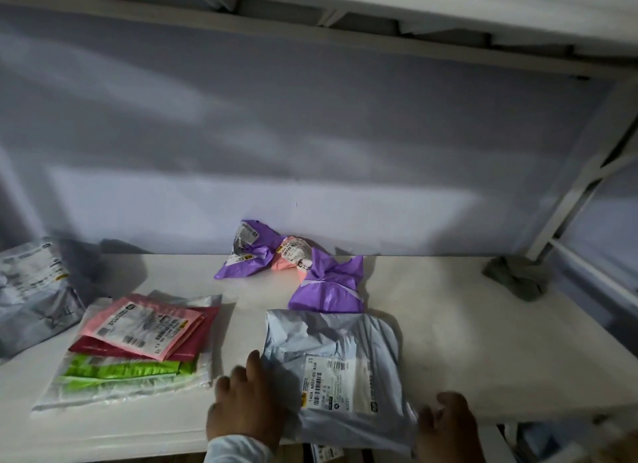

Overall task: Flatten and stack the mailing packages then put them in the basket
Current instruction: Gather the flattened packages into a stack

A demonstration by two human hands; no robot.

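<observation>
Item 1. Left hand, entering at 6 o'clock from a pale sleeve: it is lying palm-down with fingers spread and nearly straight, its fingertips resting at the 9 o'clock edge of the pale grey-blue plastic mailing bag. It is gripping nothing; whether the thumb is tucked under the bag's edge cannot be told.

Item 2. Right hand, at 5 o'clock: it is resting with loosely bent fingers against the bag's lower right corner, where the plastic is overhanging the front edge of the white table. It is not closing on anything that can be seen.

Item 3. The grey-blue bag is lying creased and partly puffed, its white printed shipping label facing up, just below centre.

Item 4. Stack of flattened mailers, at 8 o'clock, well apart from the hands: a pink bag with label is sitting on top, over dark red, bright green and clear-white layers.

Item 5. Crumpled purple plastic bag, touching the grey-blue bag's 12 o'clock edge.

Item 6. Crumpled purple bag with labels and small crumpled pink bag, touching each other, against the pale wall at 12 o'clock.

Item 7. Grey labelled mailer, leaning at 9 o'clock.

Item 8. Grey-green cloth, bunched at 2 o'clock by a white frame post.
</observation>
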